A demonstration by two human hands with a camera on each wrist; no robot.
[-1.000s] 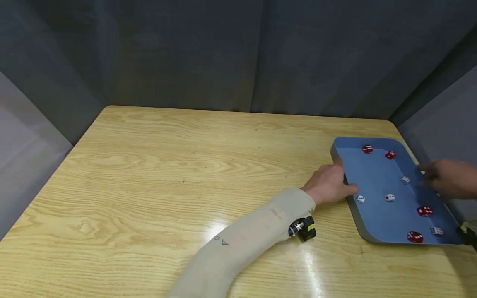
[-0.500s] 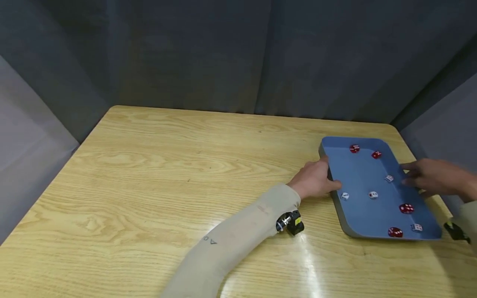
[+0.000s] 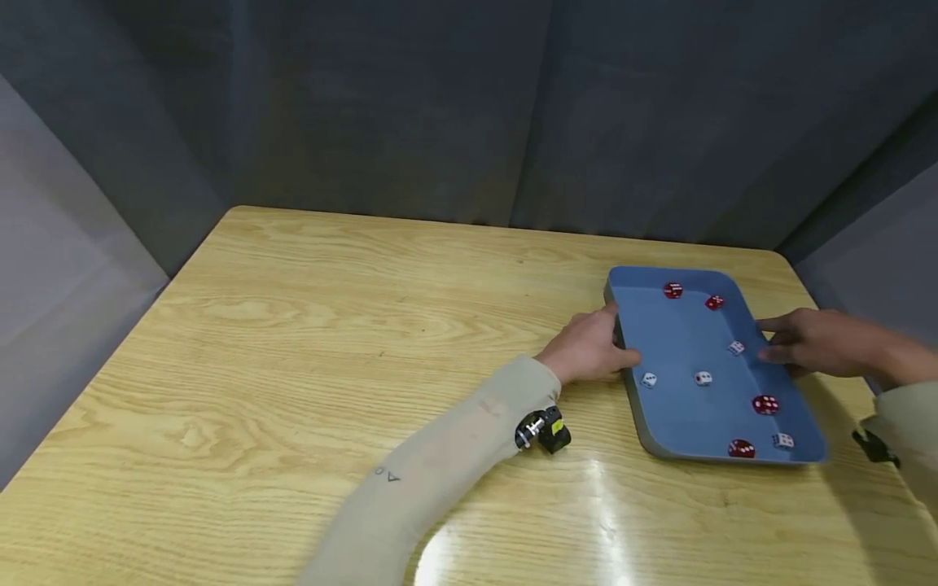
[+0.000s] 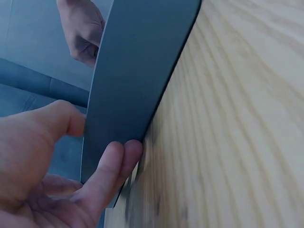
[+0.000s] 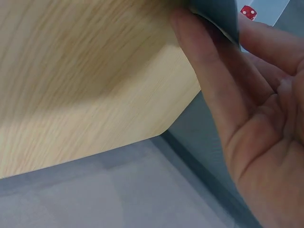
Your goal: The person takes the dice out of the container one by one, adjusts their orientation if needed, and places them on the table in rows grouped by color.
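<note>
A shallow blue plastic tray with rounded corners lies flat near the right far corner of the pale wood-grain tabletop, carrying small red dice and small white dice scattered loose on its floor. The left hand holds the tray's left rim, thumb over the lip and fingers under the edge, while the right hand takes the opposite rim in the same grip, fingers curled beneath. The tray looks light and stiff, but its smooth floor would probably let the dice slide at any tilt, so the two long rims, held level, seem the best place to hold it.
</note>
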